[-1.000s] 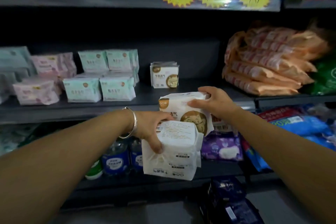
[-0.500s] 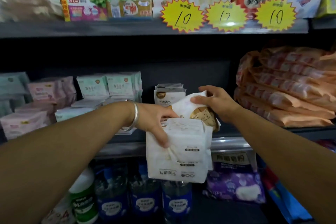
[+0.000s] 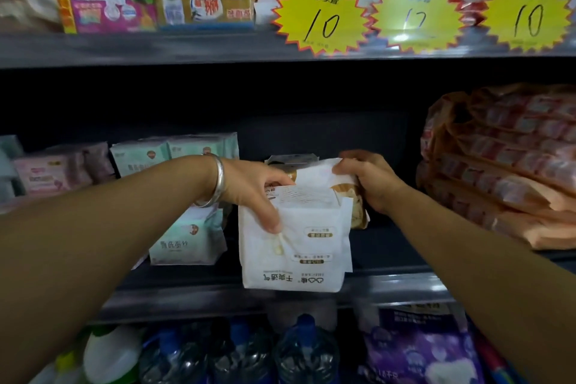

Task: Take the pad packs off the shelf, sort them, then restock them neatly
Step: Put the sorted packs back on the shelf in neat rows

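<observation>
Left hand (image 3: 255,193) fingers curl round a white pad pack (image 3: 296,246) with upside-down print; right hand (image 3: 371,181) pinches a second crumpled pack (image 3: 321,173) over the shelf (image 3: 389,284).

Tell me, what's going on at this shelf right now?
A person is restocking pad packs. The left hand grips a white pack in front of the middle shelf, while the right hand holds a second white pack farther back, near another already standing there. Mint packs sit to the left, orange packs to the right.
</observation>
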Demonstrator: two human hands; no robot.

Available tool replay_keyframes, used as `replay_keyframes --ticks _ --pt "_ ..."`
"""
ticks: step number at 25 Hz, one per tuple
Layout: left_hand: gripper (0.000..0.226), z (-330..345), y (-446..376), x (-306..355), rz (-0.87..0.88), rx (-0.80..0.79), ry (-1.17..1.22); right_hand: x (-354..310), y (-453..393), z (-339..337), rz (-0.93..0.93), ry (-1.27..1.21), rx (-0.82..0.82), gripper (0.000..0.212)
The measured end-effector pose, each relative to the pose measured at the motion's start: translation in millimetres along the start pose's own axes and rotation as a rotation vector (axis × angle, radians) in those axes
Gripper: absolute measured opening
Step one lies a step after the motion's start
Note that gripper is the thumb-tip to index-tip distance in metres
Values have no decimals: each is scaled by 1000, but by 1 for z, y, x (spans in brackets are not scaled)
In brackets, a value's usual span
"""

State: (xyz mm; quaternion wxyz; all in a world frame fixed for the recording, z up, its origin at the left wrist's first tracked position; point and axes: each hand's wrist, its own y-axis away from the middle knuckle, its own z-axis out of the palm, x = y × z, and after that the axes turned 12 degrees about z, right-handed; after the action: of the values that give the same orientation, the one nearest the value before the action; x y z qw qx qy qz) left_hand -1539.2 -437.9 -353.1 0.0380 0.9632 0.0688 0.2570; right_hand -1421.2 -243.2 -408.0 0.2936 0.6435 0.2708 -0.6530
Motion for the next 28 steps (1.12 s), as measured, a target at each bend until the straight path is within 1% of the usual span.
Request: replay_keyframes --ticks 6,8,10,12,13,14,15,16,18,20,22,23,25,27,28 --pt "72 -1 -24 -17 -11 55 -23 24 -25 6 -21 9 18 34" --pt "69 -1 -30 -21 -20 60 -19 32 -33 4 -9 111 34 34" --pt "67 -1 -33 -25 -31 61 5 41 -38 -2 20 295 -10 39" --pt "66 1 -33 -26 -29 62 21 43 -41 -8 34 312 -42 43" --pt "66 0 -32 -26 -20 66 20 39 -41 -10 6 268 -11 38" --pt "65 -1 -31 -24 -9 75 20 33 -38 -10 -32 215 59 28" --pt "65 -4 -29 -21 2 85 27 25 -35 -10 -63 174 142 13" --pt "67 -7 -28 -18 21 96 36 17 -31 -9 -78 169 211 9" --pt "74 -16 -25 -9 72 147 37 5 -21 -9 -39 267 259 28" --pt "74 -22 -25 1 138 225 45 -8 -7 -9 95 379 249 40" --pt "72 -24 -27 10 209 332 17 -18 6 -10 242 427 187 53" --pt "74 -24 -29 13 249 397 -53 -25 12 -11 302 414 131 60" --pt "80 -22 -36 16 322 550 -327 -36 18 -13 402 297 -4 71" --pt "84 -15 -43 14 387 668 -637 -47 19 -17 459 78 -121 75" --pt "86 -12 -46 11 426 711 -757 -51 18 -17 460 -16 -155 73"
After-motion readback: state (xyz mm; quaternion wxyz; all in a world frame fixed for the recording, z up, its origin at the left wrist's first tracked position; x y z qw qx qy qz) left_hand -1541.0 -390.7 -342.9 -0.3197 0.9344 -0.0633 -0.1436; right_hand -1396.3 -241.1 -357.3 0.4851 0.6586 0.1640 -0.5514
